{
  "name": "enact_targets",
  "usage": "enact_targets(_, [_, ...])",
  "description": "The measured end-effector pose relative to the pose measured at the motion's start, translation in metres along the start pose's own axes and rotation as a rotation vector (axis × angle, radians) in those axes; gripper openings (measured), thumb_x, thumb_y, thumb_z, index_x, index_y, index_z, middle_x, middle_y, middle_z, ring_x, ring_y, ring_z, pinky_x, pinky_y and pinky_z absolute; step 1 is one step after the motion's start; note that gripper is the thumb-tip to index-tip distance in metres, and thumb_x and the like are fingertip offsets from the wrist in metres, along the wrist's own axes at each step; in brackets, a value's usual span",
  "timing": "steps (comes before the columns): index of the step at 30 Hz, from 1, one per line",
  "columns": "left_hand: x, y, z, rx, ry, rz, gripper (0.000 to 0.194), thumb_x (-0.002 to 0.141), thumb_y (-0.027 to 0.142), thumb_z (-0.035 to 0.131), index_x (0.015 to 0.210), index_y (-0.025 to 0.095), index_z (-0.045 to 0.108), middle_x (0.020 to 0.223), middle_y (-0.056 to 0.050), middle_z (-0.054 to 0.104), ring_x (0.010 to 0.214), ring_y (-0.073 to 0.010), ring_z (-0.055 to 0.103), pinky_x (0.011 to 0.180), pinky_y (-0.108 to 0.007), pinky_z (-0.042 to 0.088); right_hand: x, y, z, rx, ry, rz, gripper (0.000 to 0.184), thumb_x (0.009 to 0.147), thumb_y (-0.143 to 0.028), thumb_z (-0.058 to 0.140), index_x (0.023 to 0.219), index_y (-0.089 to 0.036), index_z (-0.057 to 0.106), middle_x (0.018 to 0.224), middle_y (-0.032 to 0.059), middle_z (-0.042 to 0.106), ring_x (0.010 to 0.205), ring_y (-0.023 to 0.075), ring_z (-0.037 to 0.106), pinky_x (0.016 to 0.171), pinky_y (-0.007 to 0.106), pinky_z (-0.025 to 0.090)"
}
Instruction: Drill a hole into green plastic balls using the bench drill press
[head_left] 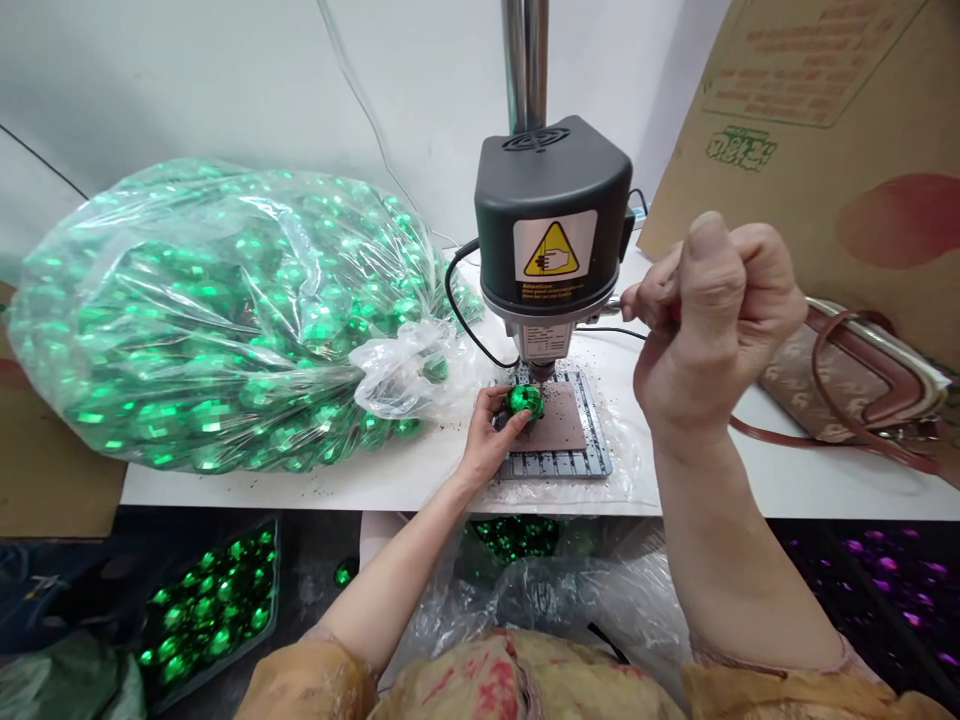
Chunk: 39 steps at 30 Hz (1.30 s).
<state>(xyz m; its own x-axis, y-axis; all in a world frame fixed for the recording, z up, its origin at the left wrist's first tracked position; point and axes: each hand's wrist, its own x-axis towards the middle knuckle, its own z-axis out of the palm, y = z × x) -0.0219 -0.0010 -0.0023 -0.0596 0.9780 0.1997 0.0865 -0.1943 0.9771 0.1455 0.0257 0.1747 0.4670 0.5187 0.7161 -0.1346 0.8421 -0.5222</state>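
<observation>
The left hand [487, 440] pinches a green faceted ball [524, 402], thumb on its near side and fingers on its far left; the right hand [720, 320] is curled into a fist about the end of a metal side lever [610, 305], the gripped part hidden from view. Largest items first: a white table [247, 495] carries a clear plastic bag [225, 320] packed with similar balls on the left, its gathered mouth turned toward the work. A large cardboard box [750, 60] stands behind, at far right, with a patterned handbag [817, 385] in front of it. Between these stands a black bench machine [555, 190], bearing a yellow warning label [555, 252] on its front. Beneath its head lies a slotted base plate [598, 455], strewn with dark crumbs, and on that a brown board [559, 432]. Controlling relation: the ball sits at the left hand's fingertips, near the board's left side and just below and left of the chuck [541, 371] in this view. The ball is round — no long axis is evident. The left hand is nearer the ball; contact between ball and chuck, or ball and board, cannot be determined.
</observation>
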Motion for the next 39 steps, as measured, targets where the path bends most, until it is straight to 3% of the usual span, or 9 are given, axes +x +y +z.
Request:
enact_targets(7, [0.005, 0.002, 0.005, 0.040, -0.062, -0.013, 0.047, 0.081, 0.046, 0.077, 0.116, 0.022, 0.056, 0.111, -0.007, 0.067, 0.108, -0.0219, 0.063, 0.095, -0.035, 0.047, -0.001, 0.000, -0.001, -0.010, 0.014, 0.014, 0.038, 0.084, -0.043, 0.065, 0.062, -0.022, 0.041, 0.048, -0.0081, 0.041, 0.042, 0.0061, 0.034, 0.044, 0.029, 0.034])
enact_targets(13, [0.009, 0.002, 0.007, 0.104, -0.010, 0.017, 0.047, 0.076, 0.044, 0.082, 0.111, 0.021, 0.062, 0.111, -0.006, 0.065, 0.106, -0.0220, 0.062, 0.094, -0.034, 0.047, -0.002, 0.000, 0.000, -0.002, 0.024, 0.006, 0.036, 0.084, -0.041, 0.065, 0.062, -0.022, 0.043, 0.048, -0.0077, 0.041, 0.042, 0.0070, 0.033, 0.045, 0.030, 0.033])
enact_targets(20, [0.007, -0.006, 0.007, 0.043, 0.054, -0.022, 0.049, 0.079, 0.046, 0.079, 0.116, 0.019, 0.061, 0.111, -0.008, 0.068, 0.105, -0.0221, 0.063, 0.096, -0.036, 0.048, -0.002, -0.002, 0.000, -0.064, 0.009, 0.027, 0.039, 0.086, -0.042, 0.062, 0.062, -0.022, 0.039, 0.049, -0.0073, 0.037, 0.043, 0.0059, 0.034, 0.046, 0.028, 0.033])
enact_targets(28, [0.009, -0.004, 0.004, 0.179, 0.054, 0.006, 0.045, 0.082, 0.045, 0.077, 0.120, 0.022, 0.069, 0.116, -0.010, 0.067, 0.118, -0.0280, 0.060, 0.107, -0.043, 0.044, 0.007, -0.003, 0.010, -0.148, 0.034, 0.014, 0.040, 0.091, -0.038, 0.055, 0.063, -0.020, 0.033, 0.051, -0.0080, 0.030, 0.045, 0.0013, 0.032, 0.049, 0.022, 0.031])
enact_targets(33, [0.008, 0.002, 0.008, 0.278, 0.070, 0.041, 0.045, 0.079, 0.041, 0.080, 0.120, 0.023, 0.070, 0.113, -0.009, 0.067, 0.115, -0.0282, 0.061, 0.103, -0.043, 0.046, 0.018, -0.003, 0.015, -0.162, -0.007, 0.072, 0.043, 0.090, -0.044, 0.055, 0.064, -0.020, 0.030, 0.054, -0.0074, 0.028, 0.047, 0.0009, 0.032, 0.049, 0.021, 0.030])
enact_targets(39, [0.006, 0.003, 0.017, 0.283, -0.008, 0.088, 0.047, 0.075, 0.035, 0.083, 0.117, 0.022, 0.068, 0.115, -0.008, 0.068, 0.110, -0.0264, 0.063, 0.097, -0.041, 0.050, 0.023, 0.000, 0.014, -0.106, -0.040, 0.081, 0.044, 0.087, -0.047, 0.057, 0.064, -0.021, 0.030, 0.054, -0.0071, 0.031, 0.047, 0.0024, 0.030, 0.045, 0.024, 0.026])
